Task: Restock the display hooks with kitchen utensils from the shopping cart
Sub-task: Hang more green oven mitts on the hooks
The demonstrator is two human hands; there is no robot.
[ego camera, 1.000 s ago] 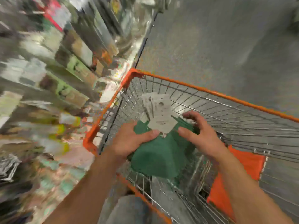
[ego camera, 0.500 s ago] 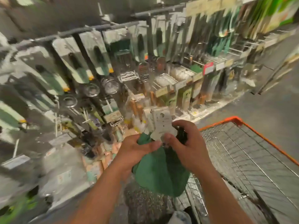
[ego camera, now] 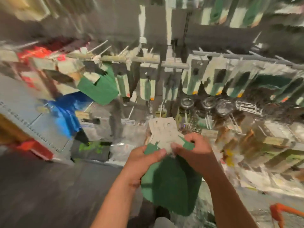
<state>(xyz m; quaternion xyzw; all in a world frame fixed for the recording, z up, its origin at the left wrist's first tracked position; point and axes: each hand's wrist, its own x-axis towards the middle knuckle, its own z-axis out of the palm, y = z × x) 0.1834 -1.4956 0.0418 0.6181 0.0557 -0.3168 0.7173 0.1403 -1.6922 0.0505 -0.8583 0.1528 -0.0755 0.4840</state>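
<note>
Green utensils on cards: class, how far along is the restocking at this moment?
Done: a matching green item already hangs on the rail. In hand: left hand and right hand hold a carded green bundle. Left: hanging it on a hook; only the cart's orange corner shows.

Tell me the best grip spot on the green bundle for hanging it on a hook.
Probably the pale card header, pinched just below its punched holes, from both sides as the left hand and right hand do now. The card is flat and stiff; the green pads hang loose below. The holes stay clear.
</note>
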